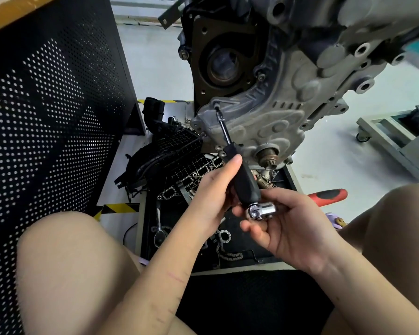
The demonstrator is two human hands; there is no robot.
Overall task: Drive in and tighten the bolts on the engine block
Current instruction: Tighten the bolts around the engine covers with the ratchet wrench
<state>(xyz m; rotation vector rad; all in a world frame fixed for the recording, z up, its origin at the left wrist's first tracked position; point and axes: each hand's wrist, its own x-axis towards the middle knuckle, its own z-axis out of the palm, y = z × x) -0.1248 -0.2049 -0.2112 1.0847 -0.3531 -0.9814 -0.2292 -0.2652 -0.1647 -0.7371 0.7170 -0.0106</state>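
The grey engine block [283,110] hangs above the floor in the upper middle. A black-handled driver [242,175] points up and left, its thin shaft tip seated on a bolt [216,105] at the cover's lower left corner. My left hand [215,189] grips the black handle. My right hand [288,226] holds a chrome ratchet head [260,210] fitted onto the handle's butt end; the ratchet's red and black handle [329,195] sticks out to the right behind my fingers.
A black perforated panel [49,131] stands at the left. Below the engine a tray [143,228] holds a black intake manifold [177,151], another ratchet [160,232] and a chain [225,250]. A grey wheeled cart [397,136] is at the right. My knees flank the tray.
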